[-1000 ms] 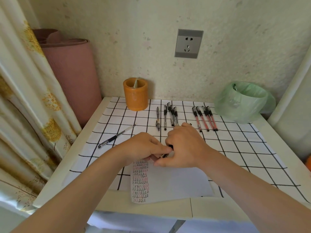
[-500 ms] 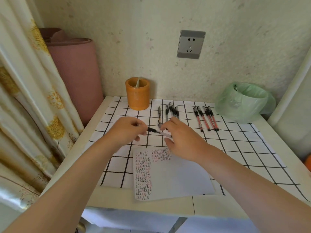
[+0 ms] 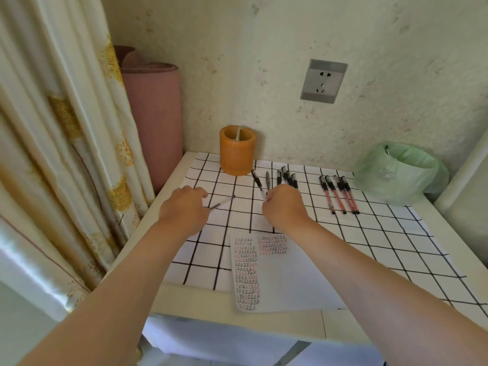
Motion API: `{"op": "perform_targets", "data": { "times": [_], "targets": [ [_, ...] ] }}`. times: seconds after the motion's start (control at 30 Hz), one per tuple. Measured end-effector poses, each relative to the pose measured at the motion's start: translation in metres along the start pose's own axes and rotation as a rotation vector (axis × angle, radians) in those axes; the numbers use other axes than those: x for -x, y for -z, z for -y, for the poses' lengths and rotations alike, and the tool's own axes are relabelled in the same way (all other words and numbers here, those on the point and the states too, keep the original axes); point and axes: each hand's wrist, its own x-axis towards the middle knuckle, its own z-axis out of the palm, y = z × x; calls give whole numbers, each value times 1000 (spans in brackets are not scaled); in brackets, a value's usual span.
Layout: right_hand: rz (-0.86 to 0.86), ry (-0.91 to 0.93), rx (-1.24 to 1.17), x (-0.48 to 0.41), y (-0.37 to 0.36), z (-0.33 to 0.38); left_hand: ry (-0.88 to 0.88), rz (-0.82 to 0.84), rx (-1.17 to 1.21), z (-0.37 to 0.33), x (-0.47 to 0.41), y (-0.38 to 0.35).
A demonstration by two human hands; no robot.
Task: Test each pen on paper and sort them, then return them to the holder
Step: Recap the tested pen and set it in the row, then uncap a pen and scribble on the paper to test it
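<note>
Hands both out over the white table (image 3: 184, 305), backs toward the camera, well apart from each other.

Left hand (image 3: 184, 207): fingers curled, pinching the near end of a clear-barrelled pen with a dark tip (image 3: 222, 202). That pen sticks out to the right and far of the hand, low over the white cloth with black grid lines (image 3: 369, 247). Can't tell if it touches the cloth.

Right hand (image 3: 284, 204): fingers curled, pinching the near end of a black-capped pen (image 3: 258, 184). The pen runs from the fingertips away toward the far left. Its cap end is just beside the base of the orange cylindrical pen holder (image 3: 237, 151).

Holder stands at the far edge of the cloth against the wall, upright. A pale strip shows inside it; can't tell what it is.

Sorted rows on the cloth:
- single black pen (image 3: 268, 180) just right of the held one, then a bunch of black pens (image 3: 286, 178) close together; the right hand covers their near ends.
- four red pens with black caps (image 3: 338, 194) side by side, further right, apart from the black group.

White sheet of paper (image 3: 290, 281) lies near the table's front edge, between the forearms. Columns of small black and red marks cover its left part and the far-left corner.

Green plastic-lined bin (image 3: 398, 173) is at the far right of the table. Grey wall socket (image 3: 323, 80) sits above the pens. Pink rolled mat (image 3: 153, 114) stands in the left corner, beside a cream curtain with yellow print (image 3: 52, 128).
</note>
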Motion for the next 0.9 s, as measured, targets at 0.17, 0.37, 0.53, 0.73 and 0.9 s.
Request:
{"op": "perform_targets", "data": {
  "times": [0.17, 0.37, 0.53, 0.73, 0.9],
  "targets": [
    [-55, -4, 37, -10, -22, 7, 11, 55, -116, 13, 4, -2],
    [-120, 55, 85, -19, -36, 2, -41, 63, -110, 14, 5, 3],
    [-152, 217, 188, -14, -28, 7, -116, 26, -2, 14, 2, 3],
    [-7, 722, 216, 10, -11, 22, -281, -6, 194, -6, 5, 3],
    [112, 681, 285, 23, -1, 9, -355, -23, 379, -21, 14, 5]
  ]
}}
